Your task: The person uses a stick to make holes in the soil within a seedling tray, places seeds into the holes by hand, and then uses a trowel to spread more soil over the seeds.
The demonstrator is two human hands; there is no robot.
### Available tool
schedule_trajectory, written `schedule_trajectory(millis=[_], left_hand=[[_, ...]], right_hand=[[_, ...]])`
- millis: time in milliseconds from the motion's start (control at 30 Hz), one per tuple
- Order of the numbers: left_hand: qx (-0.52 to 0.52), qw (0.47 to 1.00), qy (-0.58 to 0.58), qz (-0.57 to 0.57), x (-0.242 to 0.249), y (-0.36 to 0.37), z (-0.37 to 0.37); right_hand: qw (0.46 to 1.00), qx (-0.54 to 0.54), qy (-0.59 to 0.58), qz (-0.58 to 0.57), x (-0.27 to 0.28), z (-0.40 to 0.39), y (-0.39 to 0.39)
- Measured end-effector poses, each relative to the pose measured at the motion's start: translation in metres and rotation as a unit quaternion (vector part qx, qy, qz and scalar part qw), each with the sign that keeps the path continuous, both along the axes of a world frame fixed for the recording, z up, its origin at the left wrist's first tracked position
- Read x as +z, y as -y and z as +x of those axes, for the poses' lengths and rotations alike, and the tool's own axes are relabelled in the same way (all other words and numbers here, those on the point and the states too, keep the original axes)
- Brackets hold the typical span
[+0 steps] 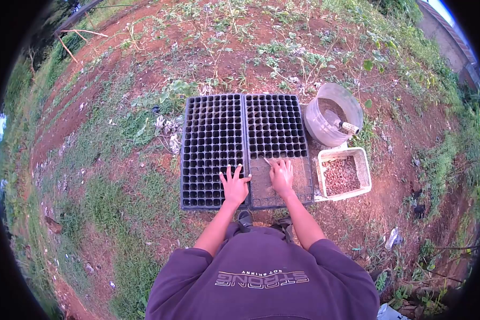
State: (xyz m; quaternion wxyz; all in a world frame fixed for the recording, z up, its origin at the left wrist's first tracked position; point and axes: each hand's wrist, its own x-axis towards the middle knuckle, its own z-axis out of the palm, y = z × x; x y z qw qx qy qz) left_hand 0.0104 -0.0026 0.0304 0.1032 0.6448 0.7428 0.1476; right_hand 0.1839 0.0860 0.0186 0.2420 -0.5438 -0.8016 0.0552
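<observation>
Two black seedling trays lie side by side on the ground. The left seedling tray (213, 128) has bare dark cells. Over the lower part of the right seedling tray (273, 125), brown soil (261, 186) covers the cells; its upper cells are uncovered. My left hand (234, 188) rests with spread fingers on the left tray near the seam, holding nothing. My right hand (281, 178) is over the soil's upper edge, fingers partly closed around a thin pale stick-like piece (266, 160) whose tip points up and left. Its other end is hidden by the hand.
A translucent round bucket (325, 130) at the right holds soil and a white-handled tool (349, 127). Below it, a cream rectangular tub (365, 173) contains many small reddish-brown pieces. Weeds and red earth surround the trays. A plastic bottle (392, 238) lies farther right.
</observation>
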Motion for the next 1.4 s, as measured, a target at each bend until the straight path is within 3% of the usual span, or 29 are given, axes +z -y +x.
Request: schedule_trajectory(millis=[233,333,400,600,733,900,1000,1400], left_hand=[[-0.002,1.000,-0.001,-0.002,-0.001,0.000,-0.001],[0.008,1.000,0.007,0.005,-0.003,0.000,0.000],[0.007,1.000,0.008,0.008,-0.004,0.000,0.000],[0.008,1.000,0.007,0.005,-0.002,0.001,0.000],[0.008,1.000,0.013,0.009,-0.002,0.000,0.000],[0.007,1.000,0.008,0.012,-0.003,0.001,0.000],[0.005,1.000,0.006,0.018,-0.005,0.002,0.000],[0.002,1.000,0.016,0.020,-0.004,0.001,-0.001]], right_hand=[[0.999,0.043,0.018,0.000,0.001,0.000,-0.003],[0.999,-0.038,-0.018,0.016,0.001,-0.003,0.000],[0.996,0.076,-0.032,-0.021,0.003,-0.001,0.006],[0.988,0.154,0.016,0.027,0.005,-0.008,0.011],[0.987,0.161,0.028,0.006,0.006,-0.013,0.007],[0.996,0.085,0.010,-0.031,0.013,-0.016,0.004],[0.988,0.150,0.043,-0.008,0.012,-0.014,0.003],[0.990,0.128,0.038,-0.044,0.010,-0.018,-0.004]])
